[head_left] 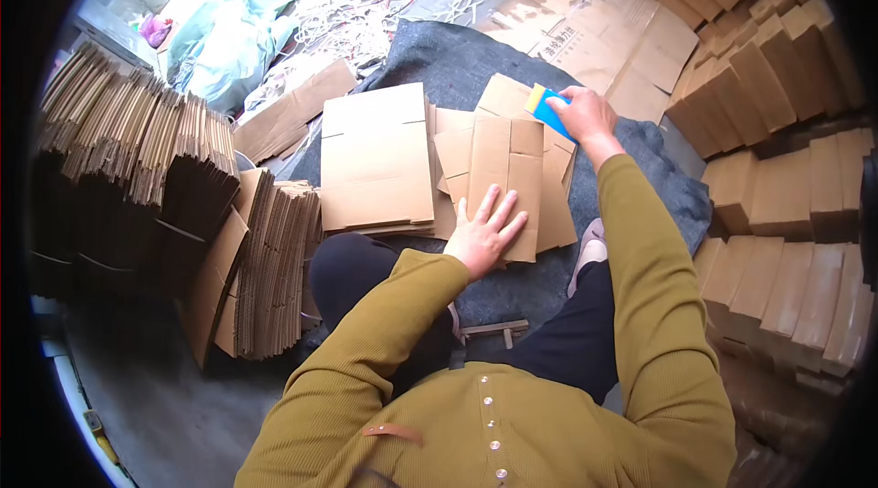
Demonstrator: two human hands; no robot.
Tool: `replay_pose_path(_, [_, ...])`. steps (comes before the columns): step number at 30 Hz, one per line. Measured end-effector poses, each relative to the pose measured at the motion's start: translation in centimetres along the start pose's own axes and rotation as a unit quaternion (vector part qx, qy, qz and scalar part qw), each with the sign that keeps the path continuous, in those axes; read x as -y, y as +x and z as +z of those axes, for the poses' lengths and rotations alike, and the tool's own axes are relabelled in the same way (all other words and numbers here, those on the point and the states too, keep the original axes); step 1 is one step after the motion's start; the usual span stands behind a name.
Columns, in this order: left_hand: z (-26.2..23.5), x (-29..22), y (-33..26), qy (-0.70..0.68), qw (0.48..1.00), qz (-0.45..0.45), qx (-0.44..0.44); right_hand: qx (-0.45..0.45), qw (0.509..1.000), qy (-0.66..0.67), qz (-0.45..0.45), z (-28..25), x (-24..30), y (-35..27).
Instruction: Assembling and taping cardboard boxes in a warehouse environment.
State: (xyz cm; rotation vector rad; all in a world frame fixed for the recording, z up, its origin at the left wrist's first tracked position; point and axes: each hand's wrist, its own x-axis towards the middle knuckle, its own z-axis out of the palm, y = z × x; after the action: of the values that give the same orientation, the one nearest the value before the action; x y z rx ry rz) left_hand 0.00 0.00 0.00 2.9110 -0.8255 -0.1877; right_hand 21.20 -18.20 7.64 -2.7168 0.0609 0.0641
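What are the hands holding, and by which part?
The right hand holds a flat blue-and-yellow thing by its blue part, leaving the yellow end uncovered. The left hand grips nothing; it lies spread on flat cardboard.

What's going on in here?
A person's left hand lies with fingers spread on a flattened cardboard box. The right hand holds a small blue-and-yellow tool near that box's far right corner. A neat stack of flat cardboard sits just to the left, and a dark cloth is spread underneath.
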Motion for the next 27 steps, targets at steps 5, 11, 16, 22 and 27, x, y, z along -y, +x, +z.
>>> replay_pose_path(5, [1.4, -0.5, -0.3, 0.013, 0.999, -0.005, -0.036, 0.073, 0.991, -0.069, -0.09, 0.2, 1.2, 2.1])
replay_pose_path(11, [0.9, -0.8, 0.2, -0.03, 0.999, -0.01, -0.023, 0.024, 0.993, -0.09, -0.066, 2.7, 1.7, 1.5])
replay_pose_path(16, [0.7, -0.4, 0.1, -0.032, 0.999, -0.014, -0.01, -0.014, 0.995, -0.075, -0.059, 2.9, 1.7, -1.1])
replay_pose_path(22, [0.9, -0.7, -0.2, -0.009, 1.0, -0.014, -0.015, 0.026, 0.978, -0.187, -0.085, 3.0, 3.1, -3.5])
replay_pose_path(27, [0.9, -0.9, 0.2, 0.004, 1.0, -0.023, -0.005, 0.03, 0.979, -0.193, -0.062, 4.7, 3.7, -3.3])
